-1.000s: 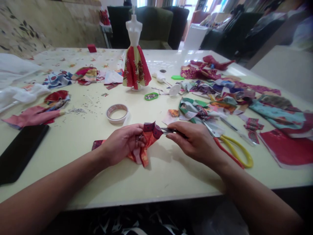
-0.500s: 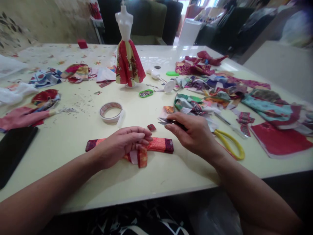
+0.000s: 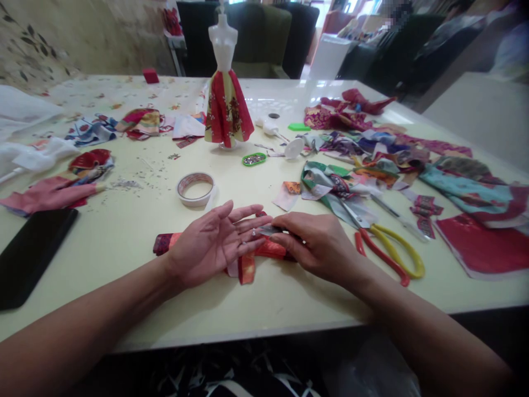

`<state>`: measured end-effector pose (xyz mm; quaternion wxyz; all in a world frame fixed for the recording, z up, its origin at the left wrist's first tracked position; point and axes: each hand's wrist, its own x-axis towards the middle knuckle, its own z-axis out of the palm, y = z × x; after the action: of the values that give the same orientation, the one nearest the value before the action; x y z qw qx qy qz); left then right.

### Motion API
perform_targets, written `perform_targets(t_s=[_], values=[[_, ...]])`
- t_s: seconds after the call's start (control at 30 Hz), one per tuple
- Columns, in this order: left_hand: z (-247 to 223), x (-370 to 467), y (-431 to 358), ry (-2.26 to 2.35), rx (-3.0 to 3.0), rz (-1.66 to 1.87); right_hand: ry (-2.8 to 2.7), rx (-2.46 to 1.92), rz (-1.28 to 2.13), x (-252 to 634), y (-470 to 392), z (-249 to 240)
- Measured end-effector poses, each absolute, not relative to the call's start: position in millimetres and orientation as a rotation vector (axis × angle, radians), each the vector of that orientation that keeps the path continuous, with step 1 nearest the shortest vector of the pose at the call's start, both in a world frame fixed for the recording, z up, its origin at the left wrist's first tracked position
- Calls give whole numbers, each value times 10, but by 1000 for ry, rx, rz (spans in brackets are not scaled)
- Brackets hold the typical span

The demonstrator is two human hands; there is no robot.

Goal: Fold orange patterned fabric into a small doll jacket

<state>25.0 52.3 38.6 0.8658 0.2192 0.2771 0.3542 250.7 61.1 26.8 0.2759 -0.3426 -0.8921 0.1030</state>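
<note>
Palm up and fingers spread, my left hand (image 3: 215, 242) is open above a folded red and orange fabric strip (image 3: 247, 269). A few tiny shiny beads (image 3: 253, 233) rest on its fingers. My right hand (image 3: 318, 240) is shut on tweezers (image 3: 269, 230), whose silver tips point left and reach the fingers of my left hand. Most of the strip is covered by both hands; its dark patterned left end (image 3: 164, 242) shows.
Scissors (image 3: 382, 242) with yellow and red handles lie right of my right hand. A tape roll (image 3: 195, 189), a green bead tray (image 3: 253, 159) and a skirted mannequin (image 3: 228, 110) stand beyond. Fabric scraps (image 3: 372, 146) spread right; a phone (image 3: 35, 256) lies left.
My left hand has turned palm up and its fingers have opened out. The tweezers in my right hand have come left and down to those fingers. The view has shifted slightly.
</note>
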Motion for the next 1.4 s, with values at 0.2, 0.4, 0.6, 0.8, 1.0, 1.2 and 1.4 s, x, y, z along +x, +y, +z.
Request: perform_targets(t_s=[0.2,0.4,0.6,0.8,1.0,1.2,1.4], values=[[387,263,514,593,466,753,-2431,-1004,225,2501,609,228],[361,275,499,594,480,751,-2471,-1075,179,2476,603,228],[349,277,485,570,503,745,-2535,-1161,153,2459,591,232],[332,271,473,554,556,732,-2533,-1209,142,2447,584,232],[306,273,440,552,621,729,-2543,-1219,136,2440,580,226],[305,289,426,598,615,746,-2519,-1234,117,2438,571,223],[310,336,459,767,626,814,-2478,-1150,-16,2439,566,225]])
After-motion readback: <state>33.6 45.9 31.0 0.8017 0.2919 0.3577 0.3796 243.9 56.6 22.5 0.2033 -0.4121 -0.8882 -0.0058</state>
